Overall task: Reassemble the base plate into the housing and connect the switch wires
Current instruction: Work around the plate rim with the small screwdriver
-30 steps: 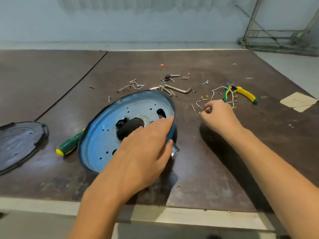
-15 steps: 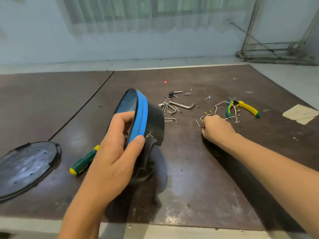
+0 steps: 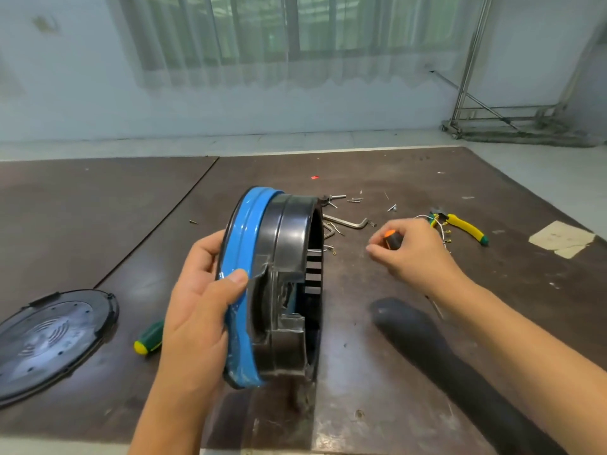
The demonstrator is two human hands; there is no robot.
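Tipped up from lying flat a second ago, the round housing with the glossy blue rim and black plastic body (image 3: 272, 284) now stands on edge, its open side turned towards the right hand. The left hand (image 3: 197, 310) grips it, thumb across the blue rim and fingers behind. Whether its lower edge rests on the dark brown table (image 3: 98, 224) or hangs just above it, I cannot tell.

The right hand (image 3: 417, 254) has come off the wires and holds a stubby black tool with an orange cap (image 3: 392, 238), fingers curled round it; its tip is hidden. Just beyond that grip lie the thin white wires with brass terminals (image 3: 441, 231), touching the yellow-and-green pliers (image 3: 466, 228).

Well to the left of the left hand's hold lies a flat black round plate (image 3: 52, 336) (probably the base plate), with a green-and-yellow screwdriver (image 3: 147, 338) between.

A one-handed rim hold could let the housing roll or twist, I judge, sweeping the loose screws behind it. Its interior is mostly dark, so the switch cannot be made out.
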